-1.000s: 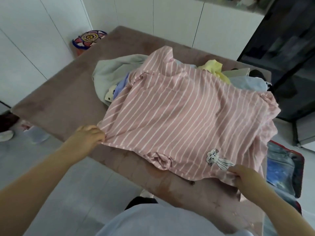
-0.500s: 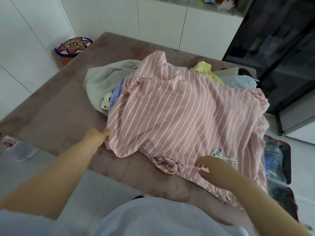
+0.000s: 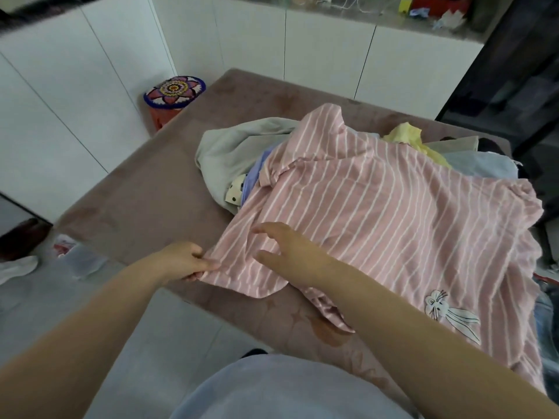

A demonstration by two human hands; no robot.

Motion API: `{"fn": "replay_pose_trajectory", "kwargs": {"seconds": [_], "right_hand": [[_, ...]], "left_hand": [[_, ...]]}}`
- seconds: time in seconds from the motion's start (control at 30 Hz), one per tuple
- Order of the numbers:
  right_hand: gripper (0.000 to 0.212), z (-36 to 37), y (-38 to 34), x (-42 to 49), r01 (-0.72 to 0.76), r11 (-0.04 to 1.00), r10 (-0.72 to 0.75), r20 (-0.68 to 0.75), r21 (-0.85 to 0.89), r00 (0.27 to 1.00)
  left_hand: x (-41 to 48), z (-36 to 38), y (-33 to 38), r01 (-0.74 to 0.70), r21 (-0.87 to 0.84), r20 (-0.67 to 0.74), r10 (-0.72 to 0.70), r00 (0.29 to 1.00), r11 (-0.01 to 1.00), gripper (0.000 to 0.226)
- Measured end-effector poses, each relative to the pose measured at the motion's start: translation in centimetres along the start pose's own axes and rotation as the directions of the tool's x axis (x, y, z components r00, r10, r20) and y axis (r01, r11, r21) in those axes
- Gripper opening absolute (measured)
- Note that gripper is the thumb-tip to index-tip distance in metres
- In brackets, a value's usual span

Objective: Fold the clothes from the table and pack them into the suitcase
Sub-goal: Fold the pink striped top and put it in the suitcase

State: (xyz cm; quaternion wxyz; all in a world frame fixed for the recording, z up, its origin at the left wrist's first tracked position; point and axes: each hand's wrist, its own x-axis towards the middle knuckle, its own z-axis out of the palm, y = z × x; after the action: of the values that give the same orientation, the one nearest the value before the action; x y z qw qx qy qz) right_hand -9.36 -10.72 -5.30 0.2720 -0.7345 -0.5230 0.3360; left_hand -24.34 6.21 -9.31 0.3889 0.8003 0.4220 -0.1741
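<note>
Presently held: left hand [image 3: 184, 261] pinches the near hem corner of the pink striped shirt [image 3: 378, 213], fingers curled on the cloth.
Right hand: the right hand [image 3: 290, 252] sits over the shirt just beside the left, fingers spread wide, holding nothing. Cannot tell whether the palm touches the cloth.
Shirt location: spread over a heap of clothes on the table [image 3: 136, 207], centre to right of frame. The side with the rabbit print [image 3: 447, 309] drapes past the table's near edge at lower right.
Heap beneath: grey garment [image 3: 230, 146], yellow garment [image 3: 405, 136] and pale blue garment [image 3: 478, 166] show above the shirt.
Handling (judged): thin, light, limp cloth, not slippery and not fragile. It should sag and crease wherever unsupported, and may drag loose pieces of the heap if pulled.
Where to grip (judged): hem corners or shoulder seams, one per hand, so the cloth stays taut. A pinch should be enough.
Edges: the table's near edge runs diagonally across lower centre. The overhanging part could slide off toward the floor [image 3: 90, 313].
Open room: bare table surface at centre left, between the heap and the table's left edge, looks enough to lay the shirt flat.
Suitcase: only a sliver of the suitcase [image 3: 549, 328] shows at the right edge, below table level, mostly hidden.
Step (judged): straightening the shirt, no fold made yet.
</note>
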Motion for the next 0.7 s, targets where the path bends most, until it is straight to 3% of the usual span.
{"fn": "replay_pose_trajectory", "kwargs": {"seconds": [0.1,0.2,0.3,0.33,0.4,0.47,0.53,0.57,0.6,0.67,0.7], "right_hand": [[0.059,0.9,-1.7,2.6,-0.164,0.970,0.167,-0.001,0.181,0.986],[0.069,1.4,-2.6,4.3,-0.311,0.871,0.354,-0.048,0.380,0.934],[0.053,1.0,-1.7,4.9,-0.375,0.826,0.433,-0.048,0.420,0.900],[0.044,0.7,-1.3,4.8,-0.362,0.800,0.440,-0.057,0.479,0.896],[0.030,0.0,-0.6,4.0,-0.286,0.696,0.446,-0.084,0.659,0.891],[0.029,-0.7,0.0,2.8,-0.197,0.488,0.457,-0.057,0.850,0.888],[0.024,-1.2,0.5,1.7,-0.171,0.271,0.504,0.012,0.947,0.864],[0.022,-1.3,0.7,1.1,-0.190,0.244,0.537,0.031,0.951,0.843],[0.019,-1.4,0.8,0.6,-0.218,0.290,0.558,0.020,0.932,0.830],[0.019,-1.6,1.2,-0.7,-0.257,0.532,0.483,-0.039,0.807,0.875],[0.031,-1.7,1.3,-1.3,-0.251,0.655,0.399,-0.045,0.713,0.916]], "left_hand": [[-1.9,-0.7,2.0,-0.266,-0.057,-0.052,0.263,0.963,0.962,0.030],[-3.8,-0.2,4.3,-0.474,-0.074,0.119,0.480,0.869,0.877,0.029],[-3.8,-0.3,4.9,-0.523,-0.062,0.293,0.517,0.804,0.850,0.036],[-3.4,-0.7,4.9,-0.515,-0.063,0.286,0.510,0.811,0.855,0.035],[-2.2,-1.5,4.7,-0.450,-0.159,0.120,0.469,0.875,0.879,0.029],[-0.4,-1.6,4.4,-0.300,-0.403,-0.093,0.287,0.953,0.864,0.023],[1.4,-1.0,4.7,-0.097,-0.606,-0.067,0.071,0.995,0.789,0.039],[2.2,-0.5,5.0,0.008,-0.682,0.028,0.015,1.000,0.732,0.050],[2.9,0.0,5.4,0.095,-0.738,0.133,0.005,0.991,0.668,0.060],[4.2,0.8,6.7,0.179,-0.796,0.260,0.059,0.964,0.579,0.072],[4.9,0.9,7.5,0.189,-0.819,0.280,0.090,0.956,0.542,0.074]]}}
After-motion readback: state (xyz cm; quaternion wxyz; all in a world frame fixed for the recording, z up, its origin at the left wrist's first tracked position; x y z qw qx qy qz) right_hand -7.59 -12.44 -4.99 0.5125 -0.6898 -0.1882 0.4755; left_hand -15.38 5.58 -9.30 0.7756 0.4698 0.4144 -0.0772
